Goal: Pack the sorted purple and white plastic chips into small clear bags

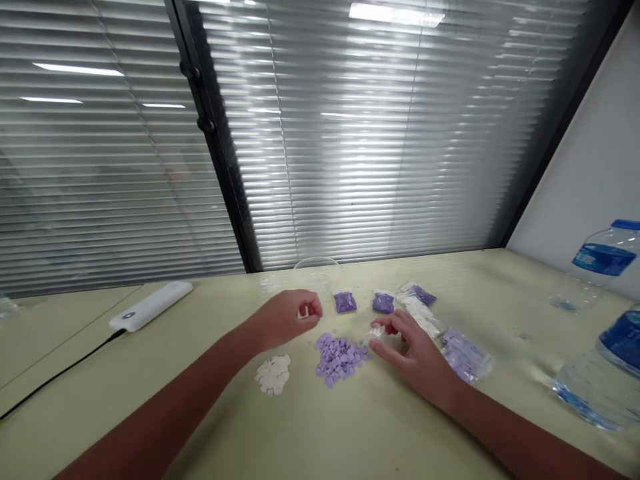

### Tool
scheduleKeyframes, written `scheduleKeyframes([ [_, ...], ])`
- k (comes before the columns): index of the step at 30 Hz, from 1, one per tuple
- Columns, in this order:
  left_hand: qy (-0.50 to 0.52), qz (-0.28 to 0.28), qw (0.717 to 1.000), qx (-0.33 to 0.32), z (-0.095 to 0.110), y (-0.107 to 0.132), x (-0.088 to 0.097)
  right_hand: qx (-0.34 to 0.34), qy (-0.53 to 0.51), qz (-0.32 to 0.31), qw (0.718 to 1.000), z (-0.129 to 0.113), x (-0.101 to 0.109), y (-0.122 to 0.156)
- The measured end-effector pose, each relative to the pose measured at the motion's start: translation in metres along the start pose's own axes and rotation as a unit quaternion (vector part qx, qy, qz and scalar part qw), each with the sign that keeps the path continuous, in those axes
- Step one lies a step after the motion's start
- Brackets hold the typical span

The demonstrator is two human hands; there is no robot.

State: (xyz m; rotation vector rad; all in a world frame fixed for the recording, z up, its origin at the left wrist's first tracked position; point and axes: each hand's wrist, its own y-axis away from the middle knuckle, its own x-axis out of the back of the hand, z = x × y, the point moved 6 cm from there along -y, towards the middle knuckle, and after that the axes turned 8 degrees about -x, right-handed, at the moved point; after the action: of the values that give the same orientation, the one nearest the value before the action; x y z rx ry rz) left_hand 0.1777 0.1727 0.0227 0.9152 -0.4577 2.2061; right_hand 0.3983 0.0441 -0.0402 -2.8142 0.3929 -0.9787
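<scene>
My left hand [290,316] is curled into a loose fist above the table, pinching something small and white that I cannot make out. My right hand [413,350] rests on the table with its fingertips closed on a small clear bag [376,331]. Between the hands lies a loose pile of purple pieces [339,358]. A smaller pile of white pieces [273,374] lies below my left wrist. Two filled small purple bags [345,302] [383,303] lie just beyond the piles.
More small bags [417,295] and a larger bag of purple pieces [465,354] lie right of my right hand. A clear cup [317,273] stands behind. A white power bank [151,305] with a black cable lies left. Water bottles [600,267] [607,373] stand at the right.
</scene>
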Motion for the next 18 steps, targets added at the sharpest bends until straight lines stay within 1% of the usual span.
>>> scheduleKeyframes([
  [1,-0.030,-0.008,1.000,-0.002,-0.006,0.000,0.006,0.000,-0.001,-0.001,1.000,0.000,0.000,0.000],
  [3,-0.072,-0.042,0.997,-0.001,-0.017,0.002,0.008,-0.004,0.000,-0.002,1.000,0.002,-0.001,0.000],
  [6,-0.100,-0.097,0.990,0.004,-0.028,0.002,0.001,-0.007,0.007,-0.006,1.000,0.005,-0.003,-0.001],
  [8,-0.111,-0.110,0.988,0.004,-0.031,0.001,-0.005,-0.004,0.008,-0.007,1.000,0.005,-0.003,-0.001],
  [12,-0.126,-0.113,0.986,-0.006,-0.028,-0.002,-0.013,-0.005,0.004,-0.009,1.000,0.005,-0.003,-0.001],
  [15,-0.133,-0.113,0.984,-0.024,-0.019,-0.002,-0.015,-0.012,0.006,-0.014,1.000,0.005,-0.004,-0.001],
  [18,-0.132,-0.134,0.982,-0.023,-0.009,0.004,-0.016,-0.013,0.008,-0.016,1.000,0.004,-0.004,-0.001],
])
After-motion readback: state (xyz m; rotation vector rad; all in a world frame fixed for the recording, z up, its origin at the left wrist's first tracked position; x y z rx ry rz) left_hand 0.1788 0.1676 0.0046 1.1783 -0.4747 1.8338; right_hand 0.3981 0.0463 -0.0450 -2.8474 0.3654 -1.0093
